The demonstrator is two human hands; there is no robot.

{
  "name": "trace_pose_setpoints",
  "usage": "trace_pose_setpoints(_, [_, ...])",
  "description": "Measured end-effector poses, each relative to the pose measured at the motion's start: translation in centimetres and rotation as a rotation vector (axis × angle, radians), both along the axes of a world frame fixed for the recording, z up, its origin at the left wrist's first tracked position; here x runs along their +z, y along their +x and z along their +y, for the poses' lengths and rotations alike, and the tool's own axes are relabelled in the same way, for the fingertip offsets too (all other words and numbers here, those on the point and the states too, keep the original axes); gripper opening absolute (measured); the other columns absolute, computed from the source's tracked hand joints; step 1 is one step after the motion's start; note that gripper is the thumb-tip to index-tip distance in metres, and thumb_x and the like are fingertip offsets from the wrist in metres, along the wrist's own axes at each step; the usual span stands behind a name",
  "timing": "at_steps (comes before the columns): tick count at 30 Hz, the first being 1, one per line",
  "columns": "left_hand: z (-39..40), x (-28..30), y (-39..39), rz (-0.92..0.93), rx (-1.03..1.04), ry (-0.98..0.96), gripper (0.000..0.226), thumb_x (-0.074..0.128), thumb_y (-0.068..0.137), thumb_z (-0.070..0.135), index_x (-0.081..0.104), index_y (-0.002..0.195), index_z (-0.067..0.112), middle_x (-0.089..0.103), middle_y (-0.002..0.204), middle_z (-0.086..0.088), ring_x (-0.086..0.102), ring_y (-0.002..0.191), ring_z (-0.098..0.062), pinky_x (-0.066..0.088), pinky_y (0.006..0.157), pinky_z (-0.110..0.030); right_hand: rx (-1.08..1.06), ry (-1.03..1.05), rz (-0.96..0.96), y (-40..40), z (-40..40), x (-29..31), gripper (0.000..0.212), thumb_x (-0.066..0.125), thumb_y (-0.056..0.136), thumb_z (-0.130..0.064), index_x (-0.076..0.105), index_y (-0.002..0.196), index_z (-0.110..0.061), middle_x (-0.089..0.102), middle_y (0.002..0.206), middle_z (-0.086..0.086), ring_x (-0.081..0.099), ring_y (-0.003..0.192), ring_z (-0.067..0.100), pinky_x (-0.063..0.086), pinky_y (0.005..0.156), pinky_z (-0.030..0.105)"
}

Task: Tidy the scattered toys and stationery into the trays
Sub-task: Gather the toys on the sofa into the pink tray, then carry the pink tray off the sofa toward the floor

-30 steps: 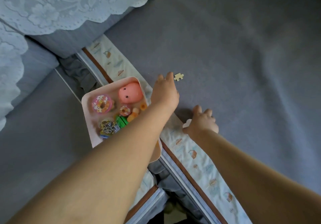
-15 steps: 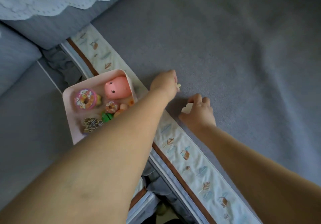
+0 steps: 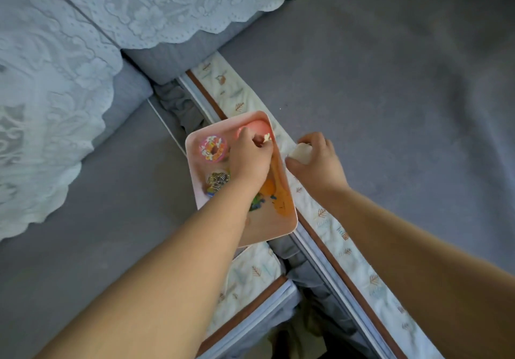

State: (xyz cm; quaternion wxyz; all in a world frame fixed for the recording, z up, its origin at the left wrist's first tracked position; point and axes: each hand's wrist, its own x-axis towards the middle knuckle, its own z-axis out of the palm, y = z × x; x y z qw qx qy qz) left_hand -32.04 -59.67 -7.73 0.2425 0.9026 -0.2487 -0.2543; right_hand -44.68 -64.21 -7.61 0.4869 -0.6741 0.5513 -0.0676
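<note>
One pale jigsaw piece (image 3: 267, 137) pinched in left hand (image 3: 249, 160) over pink tray (image 3: 289, 220).

pink tray (image 3: 192, 163) | toys inside | pale puzzle piece (image 3: 267, 137) above it

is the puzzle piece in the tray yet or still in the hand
Still in the hand: the left hand pinches the puzzle piece at its fingertips, over the pink tray, not yet released.
</note>
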Motion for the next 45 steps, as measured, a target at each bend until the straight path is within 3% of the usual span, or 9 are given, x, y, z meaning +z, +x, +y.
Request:
trace_pose_setpoints(3, [2.7,-0.3,1.3,0.045,0.027,0.044,0.017,0.059,0.091,0.032,0.053,0.098,0.018,0.059,0.089,0.004,0.056,0.083,-0.018,0.036,0.062,-0.027,0.076,-0.012,-0.017,1.4,1.9,0.4,0.048,0.066,0.081,-0.043,0.049,0.123,-0.027,0.048,0.123,-0.003,0.052,0.104,0.016,0.051,0.083,0.032])
trace_pose_setpoints(8, [6.7,-1.3,2.5,0.112,0.088,0.026,0.026,0.060,0.090,0.022,0.048,0.113,0.022,0.060,0.102,0.007,0.061,0.093,-0.018,0.047,0.080,-0.030,0.088,-0.183,0.138,1.0,4.3,-0.8,0.048,0.064,0.085,-0.038,0.050,0.130,-0.025,0.046,0.131,0.004,0.040,0.121,0.024,0.039,0.098,0.035])
trace_pose_setpoints(15, [11.3,-2.5,3.0,0.124,0.005,0.080,0.031,0.053,0.089,0.019,0.049,0.118,0.027,0.060,0.114,-0.003,0.060,0.098,-0.026,0.052,0.080,-0.037,0.095,0.140,0.461,0.8,7.5,-3.2,0.042,0.040,0.094,-0.023,0.042,0.134,-0.014,0.054,0.123,0.015,0.058,0.101,0.033,0.044,0.075,0.036])
trace_pose_setpoints(22, [13.4,-2.5,1.8,0.146,-0.134,0.156,0.030,0.053,0.090,0.017,0.051,0.118,0.025,0.062,0.113,-0.003,0.060,0.101,-0.025,0.045,0.077,-0.029,-0.217,0.242,0.351,-0.2,9.2,-2.8,0.041,0.030,0.094,-0.006,0.054,0.127,-0.015,0.058,0.101,0.008,0.058,0.091,0.029,0.047,0.077,0.034])
trace_pose_setpoints(27, [12.1,-1.1,-0.9,0.130,-0.249,0.161,0.030,0.048,0.092,0.013,0.049,0.119,0.027,0.061,0.105,0.002,0.058,0.069,-0.012,0.038,0.052,-0.022,-0.487,0.312,0.230,-4.7,10.7,-2.6,0.041,0.034,0.093,-0.010,0.059,0.124,-0.018,0.066,0.107,0.008,0.064,0.097,0.032,0.055,0.083,0.035])
trace_pose_setpoints(31, [9.5,0.4,-5.3,0.059,-0.406,0.070,0.031,0.045,0.094,0.011,0.047,0.122,0.025,0.065,0.105,-0.005,0.061,0.087,-0.023,0.041,0.061,-0.028,-0.870,0.450,-0.047,-10.6,11.5,-1.9,0.039,0.028,0.095,-0.010,0.058,0.118,-0.022,0.067,0.107,0.003,0.063,0.091,0.023,0.055,0.085,0.039])
trace_pose_setpoints(34, [7.5,1.4,-9.3,-0.011,-0.507,-0.047,0.028,0.043,0.096,0.009,0.046,0.120,0.024,0.065,0.101,-0.004,0.060,0.084,-0.021,0.040,0.053,-0.027,-0.900,0.377,-0.038,-14.5,11.9,-0.9,0.030,0.036,0.092,-0.008,0.055,0.104,-0.028,0.067,0.101,0.007,0.067,0.090,0.029,0.057,0.082,0.044])
trace_pose_setpoints(40, [4.3,2.9,-21.2,-0.047,-0.725,-0.250,0.029,0.050,0.094,0.012,0.047,0.123,0.020,0.057,0.103,-0.002,0.054,0.087,-0.015,0.040,0.066,-0.026,-1.081,0.294,-0.023,-25.6,13.2,1.3,0.025,0.037,0.095,-0.011,0.056,0.107,-0.021,0.064,0.095,0.010,0.065,0.086,0.036,0.058,0.075,0.051])
trace_pose_setpoints(45, [3.4,3.1,-30.3,-0.108,-0.863,-0.283,0.038,0.055,0.089,0.006,0.047,0.125,0.016,0.047,0.128,-0.008,0.048,0.114,-0.026,0.044,0.089,-0.036,-1.219,0.258,-0.013,-34.7,16.1,2.2,0.024,0.038,0.094,-0.011,0.057,0.101,-0.025,0.064,0.096,0.012,0.064,0.088,0.038,0.059,0.074,0.050])
